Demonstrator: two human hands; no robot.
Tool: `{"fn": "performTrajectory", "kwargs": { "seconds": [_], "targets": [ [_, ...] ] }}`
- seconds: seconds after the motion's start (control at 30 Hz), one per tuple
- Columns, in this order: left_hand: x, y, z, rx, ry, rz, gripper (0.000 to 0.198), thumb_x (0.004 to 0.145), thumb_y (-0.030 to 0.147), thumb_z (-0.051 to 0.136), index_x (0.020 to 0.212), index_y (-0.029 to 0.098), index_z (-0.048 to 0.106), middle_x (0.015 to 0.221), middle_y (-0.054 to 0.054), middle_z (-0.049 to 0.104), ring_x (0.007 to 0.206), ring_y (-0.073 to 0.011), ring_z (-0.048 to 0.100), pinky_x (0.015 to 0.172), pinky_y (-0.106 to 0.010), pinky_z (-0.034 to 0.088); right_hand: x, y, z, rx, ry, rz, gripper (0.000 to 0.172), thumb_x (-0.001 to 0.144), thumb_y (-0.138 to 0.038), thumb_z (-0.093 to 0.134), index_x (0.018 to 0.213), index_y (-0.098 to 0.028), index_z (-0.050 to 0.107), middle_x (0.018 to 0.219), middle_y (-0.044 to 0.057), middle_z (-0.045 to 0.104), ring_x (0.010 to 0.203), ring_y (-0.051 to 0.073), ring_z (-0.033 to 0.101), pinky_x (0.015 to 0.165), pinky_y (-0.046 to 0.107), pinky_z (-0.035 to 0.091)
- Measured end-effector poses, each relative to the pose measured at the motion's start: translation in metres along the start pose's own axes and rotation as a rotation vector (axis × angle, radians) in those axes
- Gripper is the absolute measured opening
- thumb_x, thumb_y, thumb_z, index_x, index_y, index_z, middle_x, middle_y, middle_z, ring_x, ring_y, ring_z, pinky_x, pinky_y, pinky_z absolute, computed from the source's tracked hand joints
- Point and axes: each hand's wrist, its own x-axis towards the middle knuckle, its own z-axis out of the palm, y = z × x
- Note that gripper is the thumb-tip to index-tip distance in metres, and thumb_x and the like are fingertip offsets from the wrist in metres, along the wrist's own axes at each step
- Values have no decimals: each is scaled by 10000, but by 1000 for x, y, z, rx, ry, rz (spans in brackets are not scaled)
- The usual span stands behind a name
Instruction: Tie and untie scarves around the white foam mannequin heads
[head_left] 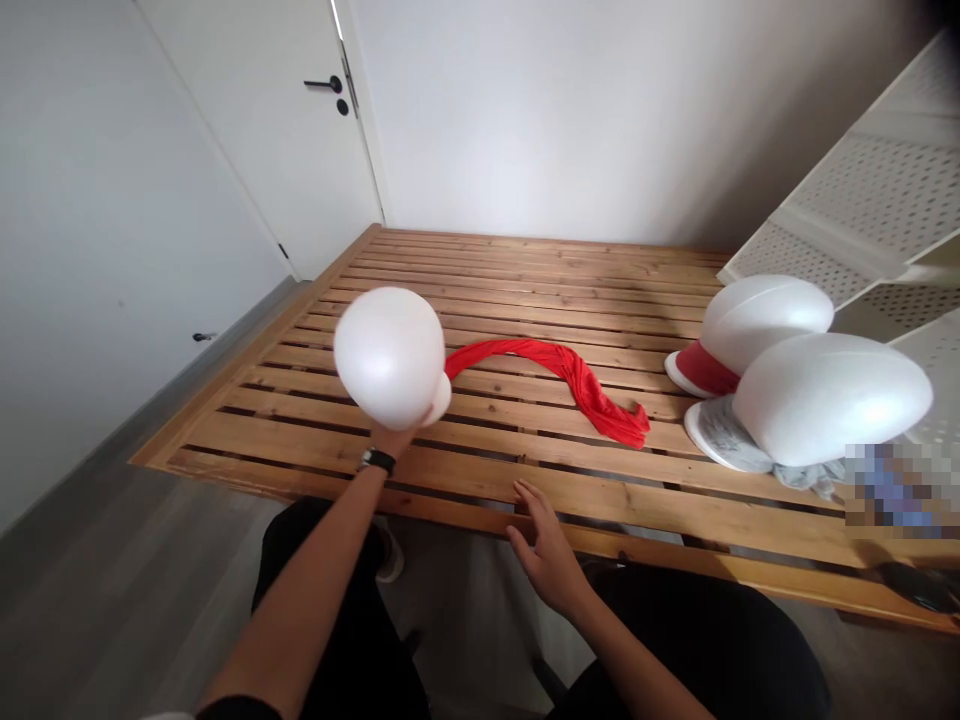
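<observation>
My left hand (405, 438) is closed around the neck of a smooth white mannequin head (390, 355). Most of its fingers are hidden behind the head and neck. A red scarf (529, 348) lies in a curved strip on the wooden slats, and its left end reaches the mannequin head's neck. Whether the scarf passes around that neck cannot be made out. My right hand (546, 555) hovers at the front edge of the slats, empty, fingers apart. The scarf's bunched right end (619, 422) lies up and to the right of it.
Two more white mannequin heads lie on the right, one with red cloth (705, 368) at its neck, the other with a grey scarf (727, 432). Beyond them stands a white perforated panel (885, 180). The slatted wooden platform (465, 515) ends just before my knees; a door (255, 120) is back left.
</observation>
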Motion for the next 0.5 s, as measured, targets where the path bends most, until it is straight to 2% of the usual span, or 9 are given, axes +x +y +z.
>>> {"fn": "performTrajectory", "kwargs": {
  "seconds": [0.07,0.13,0.2,0.27,0.33,0.5],
  "targets": [
    [45,-14,-26,-55,206,-168,899,738,495,867,1450,67,523,1495,-192,562,1402,-262,532,1190,-445,443,1,6,-6,11,9,27,571,1014,-336,497,1565,-300,353,1602,97,390,1447,266,455,1231,526,371],
    [87,-28,-44,-68,252,-250,902,636,457,938,1394,114,590,1469,-157,598,1379,-281,554,1199,-447,454,3,9,-11,13,11,47,568,1017,-358,503,1562,-309,351,1585,93,413,1429,262,473,1228,521,378],
    [121,-40,-50,-58,246,-293,879,593,403,963,1358,132,624,1448,-147,619,1375,-303,557,1202,-464,457,6,11,-15,17,8,67,567,1022,-370,503,1563,-318,344,1574,90,426,1423,257,476,1227,520,380],
    [148,-49,-45,-51,235,-307,904,570,388,971,1364,133,621,1457,-147,611,1382,-315,548,1203,-470,454,9,12,-19,19,0,86,564,1026,-376,503,1563,-321,339,1567,89,435,1431,254,466,1236,521,369],
    [170,-54,-31,-72,228,-282,951,560,406,972,1391,127,600,1476,-149,594,1385,-313,543,1205,-461,450,12,13,-21,15,-11,102,559,1029,-375,500,1561,-320,338,1566,88,438,1453,254,441,1249,528,348],
    [209,-53,7,-146,229,-208,900,599,418,953,1371,108,609,1448,-160,613,1364,-295,557,1195,-436,456,12,14,-22,-1,-60,111,551,1022,-353,506,1553,-306,364,1569,95,445,1455,263,448,1234,529,377]
  ]
}}
